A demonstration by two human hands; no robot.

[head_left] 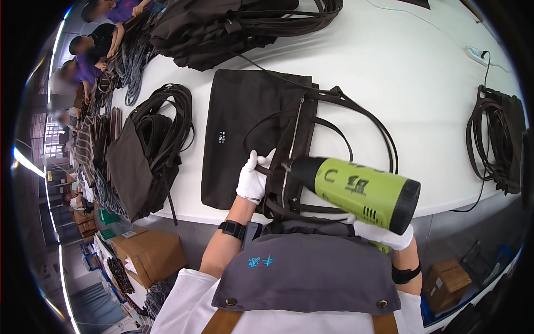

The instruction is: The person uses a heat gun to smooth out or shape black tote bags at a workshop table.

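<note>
Fingers (257, 161) pinch the brown bag (245, 128); strap piles (167, 119) lie beside.

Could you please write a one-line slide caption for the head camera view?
Gloved left hand pins a dark tote bag on the white table while the right hand aims a green heat gun.

A small pale label (221, 137) on the dark bag (245, 133); brown cartons on the floor, lower left (150, 253) and lower right (445, 283).

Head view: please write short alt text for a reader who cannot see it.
A person's white-gloved right hand aims a green heat gun at a dark brown bag on a white table, while the gloved left hand grips the bag's strap.
</note>
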